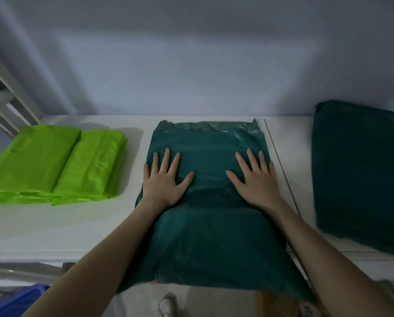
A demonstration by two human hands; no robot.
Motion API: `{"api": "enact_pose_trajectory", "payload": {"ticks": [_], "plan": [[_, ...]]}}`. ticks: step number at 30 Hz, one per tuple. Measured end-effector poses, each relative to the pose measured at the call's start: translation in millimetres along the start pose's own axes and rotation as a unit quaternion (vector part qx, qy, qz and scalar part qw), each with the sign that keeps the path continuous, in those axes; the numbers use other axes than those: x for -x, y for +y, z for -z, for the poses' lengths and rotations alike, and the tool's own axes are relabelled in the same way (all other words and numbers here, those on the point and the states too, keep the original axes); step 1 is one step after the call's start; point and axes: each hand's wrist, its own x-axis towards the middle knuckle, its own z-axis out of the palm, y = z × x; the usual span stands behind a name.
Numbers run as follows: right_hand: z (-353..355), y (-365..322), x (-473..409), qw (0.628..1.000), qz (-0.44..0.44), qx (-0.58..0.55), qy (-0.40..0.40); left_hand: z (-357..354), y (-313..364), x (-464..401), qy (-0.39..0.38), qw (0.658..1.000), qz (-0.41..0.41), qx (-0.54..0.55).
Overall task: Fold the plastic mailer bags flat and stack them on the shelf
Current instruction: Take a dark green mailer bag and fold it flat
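Fingers spread, left hand (163, 179) and right hand (255, 179) press flat on the dark green plastic mailer bag (205, 225) overhanging the white shelf (54, 225). Folded lime-green plastic bags (54, 165) lie stacked left; another dark green mailer stack (360, 170) sits right.

A dark teal-green mailer bag (205, 225) is seen at the centre, plain and unpatterned, with paler glossy streaks along its far edge. A second dark green stack (360, 170) is seen at the right. Bright lime-green bags (54, 163) are seen at the left. The shelf (54, 227) is coloured white, the wall (191, 65) pale grey-blue.
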Motion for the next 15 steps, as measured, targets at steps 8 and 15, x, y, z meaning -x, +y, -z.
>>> {"api": "enact_pose_trajectory", "payload": {"ticks": [8, 15], "plan": [[22, -20, -44, 0.992, 0.087, -0.038, 0.086, 20, 14, -52, 0.102, 0.991, -0.088, 0.015], [6, -10, -74, 0.995, 0.079, -0.056, 0.038, 4, 8, -74, -0.015, 0.999, -0.039, 0.004]]}}
